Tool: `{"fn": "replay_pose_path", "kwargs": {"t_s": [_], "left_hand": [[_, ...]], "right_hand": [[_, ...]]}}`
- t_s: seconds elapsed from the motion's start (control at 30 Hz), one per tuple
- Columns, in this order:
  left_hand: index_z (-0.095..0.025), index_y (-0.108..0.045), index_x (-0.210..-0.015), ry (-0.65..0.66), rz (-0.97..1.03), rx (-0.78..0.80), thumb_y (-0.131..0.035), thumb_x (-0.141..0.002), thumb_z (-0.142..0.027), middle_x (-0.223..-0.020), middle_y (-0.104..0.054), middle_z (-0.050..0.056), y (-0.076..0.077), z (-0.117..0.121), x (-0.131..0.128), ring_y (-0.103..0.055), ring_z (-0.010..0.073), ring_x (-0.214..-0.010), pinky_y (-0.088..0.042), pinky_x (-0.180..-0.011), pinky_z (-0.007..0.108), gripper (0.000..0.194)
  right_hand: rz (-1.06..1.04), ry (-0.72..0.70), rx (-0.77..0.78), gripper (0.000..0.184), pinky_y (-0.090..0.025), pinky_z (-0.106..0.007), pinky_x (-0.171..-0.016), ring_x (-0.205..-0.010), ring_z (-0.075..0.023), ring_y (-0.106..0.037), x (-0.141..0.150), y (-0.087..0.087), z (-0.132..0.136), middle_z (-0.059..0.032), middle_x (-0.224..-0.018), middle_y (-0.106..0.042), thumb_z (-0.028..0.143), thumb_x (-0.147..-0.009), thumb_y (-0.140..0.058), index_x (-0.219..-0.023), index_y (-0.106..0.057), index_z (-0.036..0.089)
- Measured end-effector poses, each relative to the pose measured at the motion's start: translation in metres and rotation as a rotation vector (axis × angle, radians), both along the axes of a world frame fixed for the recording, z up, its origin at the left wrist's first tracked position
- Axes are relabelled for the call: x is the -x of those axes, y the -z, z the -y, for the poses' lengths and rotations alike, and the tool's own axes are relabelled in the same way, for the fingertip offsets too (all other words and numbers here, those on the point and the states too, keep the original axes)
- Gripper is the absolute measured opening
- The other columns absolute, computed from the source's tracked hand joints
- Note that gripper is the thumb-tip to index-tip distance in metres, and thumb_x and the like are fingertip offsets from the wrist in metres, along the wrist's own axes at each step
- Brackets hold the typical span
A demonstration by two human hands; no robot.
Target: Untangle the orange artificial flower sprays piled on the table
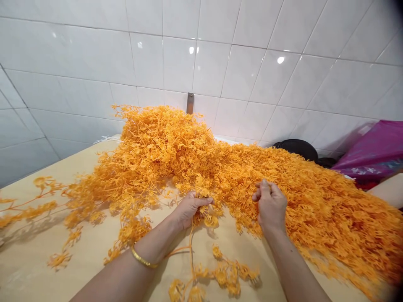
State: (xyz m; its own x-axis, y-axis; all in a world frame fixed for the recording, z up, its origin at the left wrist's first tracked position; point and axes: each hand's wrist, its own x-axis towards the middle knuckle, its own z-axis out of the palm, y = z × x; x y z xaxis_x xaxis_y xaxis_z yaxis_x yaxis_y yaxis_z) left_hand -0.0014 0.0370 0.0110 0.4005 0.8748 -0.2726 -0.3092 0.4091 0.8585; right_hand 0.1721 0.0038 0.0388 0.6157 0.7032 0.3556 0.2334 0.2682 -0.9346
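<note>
My left hand (191, 208), with a gold bangle (143, 256) on its wrist, is closed around an orange artificial flower spray (210, 219). Its thin stem runs down toward me to more flower heads (228, 274) low over the table. My right hand (272, 205) is curled with thumb and fingers pressed together, in front of the right-hand heap of small orange plastic flower pieces (340, 201). Whatever it pinches, if anything, cannot be made out. Behind my left hand rises a tall pile of orange flower sprays (163, 142).
A pale yellow tabletop (34, 260) lies under everything, against a white tiled wall (214, 63) with a metal bracket (190, 103). Loose sprays (31, 212) reach out at left. At right are a black round object (297, 149), a purple bag (371, 151) and another person's arm (390, 191).
</note>
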Motion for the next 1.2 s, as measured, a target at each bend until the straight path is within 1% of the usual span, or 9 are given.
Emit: {"fn": "replay_pose_path", "kwargs": {"t_s": [0.13,0.33,0.4,0.5,0.6,0.77,0.9,1.03,1.2], "left_hand": [[-0.012,-0.057,-0.063,0.106,-0.025,-0.033,-0.069,-0.054,-0.024,-0.058,-0.058,0.001,0.000,-0.001,0.000,-0.054,0.0098,-0.049,-0.040,-0.042,0.018,0.020],[-0.011,-0.061,-0.072,0.193,0.061,-0.079,-0.068,-0.054,-0.019,-0.064,-0.062,0.004,0.000,0.000,-0.001,-0.057,0.0138,-0.056,-0.047,-0.052,0.025,0.020],[-0.012,-0.062,-0.074,0.207,0.095,-0.080,-0.067,-0.055,-0.016,-0.065,-0.062,0.005,-0.001,0.000,0.000,-0.057,0.0144,-0.057,-0.047,-0.053,0.026,0.020],[-0.011,-0.062,-0.074,0.217,0.113,-0.001,-0.065,-0.057,-0.017,-0.068,-0.063,0.006,-0.002,-0.003,0.002,-0.057,0.0150,-0.058,-0.047,-0.051,0.027,0.019],[-0.011,-0.061,-0.072,0.165,0.129,0.058,-0.067,-0.056,-0.016,-0.071,-0.063,0.005,-0.002,-0.006,0.003,-0.057,0.0145,-0.059,-0.047,-0.050,0.027,0.018],[-0.012,-0.060,-0.073,0.204,0.070,-0.080,-0.070,-0.052,-0.021,-0.062,-0.059,0.002,-0.003,-0.004,0.000,-0.053,0.0119,-0.050,-0.043,-0.045,0.024,0.025],[-0.011,-0.058,-0.069,0.271,-0.023,-0.145,-0.069,-0.052,-0.023,-0.056,-0.054,0.000,-0.003,-0.002,-0.002,-0.048,0.0081,-0.043,-0.038,-0.039,0.020,0.023],[-0.014,-0.057,-0.073,0.272,-0.097,-0.102,-0.068,-0.054,-0.024,-0.060,-0.055,-0.001,-0.003,-0.003,0.000,-0.045,0.0057,-0.041,-0.032,-0.036,0.017,0.024],[-0.014,-0.055,-0.071,0.177,-0.118,-0.080,-0.068,-0.054,-0.021,-0.060,-0.055,-0.003,-0.005,-0.004,-0.002,-0.041,0.0027,-0.041,-0.025,-0.037,0.016,0.022]], "right_hand": [[0.150,-0.163,0.155,0.032,-0.034,-0.022,-0.046,-0.051,-0.0109,-0.046,0.012,-0.001,0.003,0.0010,-0.065,-0.052,0.038,-0.076,-0.047,-0.103,-0.052,0.021],[0.347,-0.545,0.198,0.027,-0.040,-0.028,-0.072,-0.086,-0.0170,-0.050,0.033,-0.001,0.005,-0.0058,-0.095,-0.056,0.035,-0.074,-0.050,-0.094,-0.059,0.019],[0.368,-0.629,0.221,0.022,-0.040,-0.027,-0.069,-0.080,-0.0160,-0.051,0.033,0.001,0.005,-0.0045,-0.086,-0.056,0.034,-0.074,-0.050,-0.085,-0.060,0.017],[0.330,-0.604,0.234,0.020,-0.037,-0.024,-0.059,-0.064,-0.0127,-0.048,0.029,0.004,0.004,-0.0009,-0.067,-0.052,0.034,-0.074,-0.050,-0.070,-0.058,0.017],[0.240,-0.613,0.298,0.021,-0.033,-0.021,-0.051,-0.055,-0.0098,-0.043,0.024,0.005,0.004,0.0016,-0.060,-0.049,0.037,-0.071,-0.054,-0.066,-0.055,0.017],[0.104,-0.745,0.379,0.022,-0.030,-0.020,-0.047,-0.050,-0.0082,-0.042,0.024,0.003,0.004,0.0029,-0.062,-0.050,0.039,-0.068,-0.058,-0.074,-0.055,0.019],[0.220,-0.680,0.278,0.020,-0.033,-0.022,-0.055,-0.059,-0.0100,-0.044,0.026,0.005,0.002,0.0018,-0.064,-0.050,0.036,-0.067,-0.058,-0.066,-0.055,0.016],[0.279,-0.457,0.169,0.021,-0.031,-0.021,-0.054,-0.055,-0.0086,-0.038,0.029,0.009,0.001,0.0042,-0.056,-0.042,0.032,-0.071,-0.054,-0.058,-0.048,0.017],[0.372,-0.172,0.130,0.021,-0.028,-0.022,-0.049,-0.050,-0.0088,-0.034,0.040,0.013,0.003,0.0050,-0.053,-0.037,0.033,-0.074,-0.048,-0.059,-0.042,0.018]]}}
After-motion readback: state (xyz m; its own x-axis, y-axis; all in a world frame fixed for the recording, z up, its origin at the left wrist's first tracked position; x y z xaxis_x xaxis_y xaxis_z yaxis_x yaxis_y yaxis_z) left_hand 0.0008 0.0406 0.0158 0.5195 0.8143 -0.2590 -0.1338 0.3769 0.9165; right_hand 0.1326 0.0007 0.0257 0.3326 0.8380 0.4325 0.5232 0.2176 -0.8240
